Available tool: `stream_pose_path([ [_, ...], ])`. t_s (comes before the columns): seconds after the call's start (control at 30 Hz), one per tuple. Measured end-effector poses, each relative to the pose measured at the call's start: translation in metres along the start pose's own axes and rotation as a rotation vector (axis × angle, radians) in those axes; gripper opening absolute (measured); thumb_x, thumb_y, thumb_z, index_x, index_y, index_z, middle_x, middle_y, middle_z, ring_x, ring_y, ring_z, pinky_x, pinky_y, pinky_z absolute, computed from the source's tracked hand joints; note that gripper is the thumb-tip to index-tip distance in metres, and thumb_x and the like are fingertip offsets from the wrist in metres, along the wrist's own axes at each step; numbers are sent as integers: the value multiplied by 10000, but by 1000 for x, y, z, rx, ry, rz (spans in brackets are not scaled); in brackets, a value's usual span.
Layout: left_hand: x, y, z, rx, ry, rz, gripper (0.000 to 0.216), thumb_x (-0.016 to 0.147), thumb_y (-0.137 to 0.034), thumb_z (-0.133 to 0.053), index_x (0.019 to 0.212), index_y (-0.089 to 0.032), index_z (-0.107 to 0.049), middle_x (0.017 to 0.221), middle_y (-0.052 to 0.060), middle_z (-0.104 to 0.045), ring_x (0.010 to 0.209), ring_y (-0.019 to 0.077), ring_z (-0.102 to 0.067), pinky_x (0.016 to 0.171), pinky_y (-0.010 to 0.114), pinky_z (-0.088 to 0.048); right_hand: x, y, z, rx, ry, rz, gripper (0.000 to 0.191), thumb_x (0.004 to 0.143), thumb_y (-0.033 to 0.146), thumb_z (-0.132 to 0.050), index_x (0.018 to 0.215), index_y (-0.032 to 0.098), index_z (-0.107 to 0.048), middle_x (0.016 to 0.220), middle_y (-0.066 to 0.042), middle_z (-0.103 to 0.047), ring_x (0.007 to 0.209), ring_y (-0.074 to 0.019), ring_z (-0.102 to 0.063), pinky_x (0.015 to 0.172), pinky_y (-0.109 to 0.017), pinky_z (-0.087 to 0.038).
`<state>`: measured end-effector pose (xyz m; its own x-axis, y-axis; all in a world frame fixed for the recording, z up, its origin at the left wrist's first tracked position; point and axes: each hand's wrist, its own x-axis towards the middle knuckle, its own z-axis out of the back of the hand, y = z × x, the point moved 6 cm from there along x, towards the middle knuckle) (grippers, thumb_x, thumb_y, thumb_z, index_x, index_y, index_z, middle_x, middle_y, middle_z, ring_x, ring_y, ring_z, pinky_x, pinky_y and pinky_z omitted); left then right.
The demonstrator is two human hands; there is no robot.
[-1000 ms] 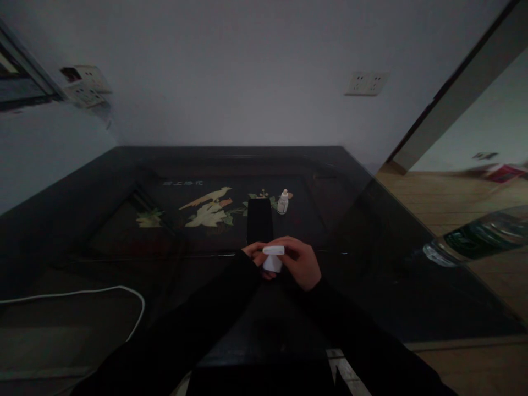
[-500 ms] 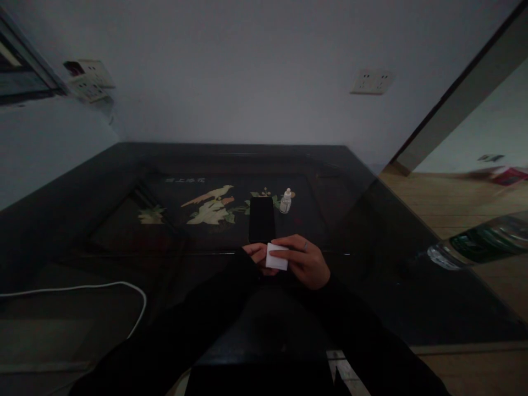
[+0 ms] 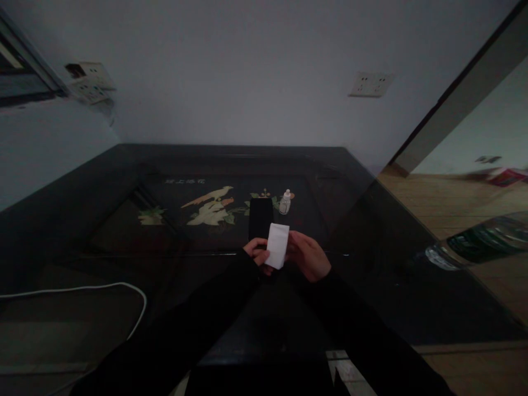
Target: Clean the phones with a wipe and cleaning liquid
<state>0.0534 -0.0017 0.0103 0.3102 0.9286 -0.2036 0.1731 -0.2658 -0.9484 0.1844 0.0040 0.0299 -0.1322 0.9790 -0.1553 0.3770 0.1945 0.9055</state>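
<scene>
Both my hands meet at the middle of a dark table [image 3: 371, 286]. Between them stands a small white sheet [image 3: 277, 245], like a tissue or wipe, held upright. My left hand [image 3: 256, 252] pinches its left edge and my right hand [image 3: 309, 255] grips its right side, fingers curled. Just beyond the sheet a black phone [image 3: 259, 215] lies flat on the table. A small white dropper bottle [image 3: 284, 202] stands to the right of the phone. Black sleeves cover both my arms.
The tabletop bears an inlaid bird-and-flower picture [image 3: 210, 206]. A white cable [image 3: 103, 289] loops at the near left. A clear plastic bottle with a green label [image 3: 478, 239] lies at the right edge. Wall sockets [image 3: 370, 83] sit on the far wall; wooden floor lies to the right.
The white sheet has been unfolded from a small folded wad into a taller upright sheet. Both hands have shifted slightly forward towards the phone.
</scene>
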Motion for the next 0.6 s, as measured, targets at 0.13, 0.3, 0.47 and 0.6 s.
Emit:
stream_pose_path([
  [0.13, 1, 1, -1, 21, 26, -24, 543, 618, -493, -669, 980, -164, -432, 531, -33, -612, 373, 86, -503, 404, 220, -448, -3, 6, -4, -27, 11, 41, 309, 642, 389, -700, 881, 203, -639, 752, -1, -624, 636, -127, -554, 541, -245, -460],
  [0.3, 0, 0, -1, 50, -11, -35, 522, 620, -502, -661, 947, -155, -449, 520, -34, -612, 365, 88, -510, 394, 213, -452, -3, 8, -2, -81, -14, 83, 316, 696, 419, -645, 928, 205, -626, 754, -4, -618, 640, -127, -551, 536, -241, -457],
  [0.47, -2, 1, -1, 100, -51, -45, 469, 627, -462, -668, 914, -163, -450, 499, -30, -619, 368, 93, -532, 399, 188, -429, 2, 2, 5, -271, -17, 137, 349, 646, 351, -689, 941, 185, -603, 819, -29, -650, 744, -161, -609, 635, -278, -485],
  [0.6, -1, 5, -4, 137, -9, -62, 440, 673, -469, -622, 940, -161, -455, 526, -9, -634, 371, 97, -538, 399, 196, -422, 13, 0, 23, -404, -78, 166, 378, 648, 335, -660, 976, 169, -570, 786, -28, -638, 698, -164, -618, 622, -297, -494],
])
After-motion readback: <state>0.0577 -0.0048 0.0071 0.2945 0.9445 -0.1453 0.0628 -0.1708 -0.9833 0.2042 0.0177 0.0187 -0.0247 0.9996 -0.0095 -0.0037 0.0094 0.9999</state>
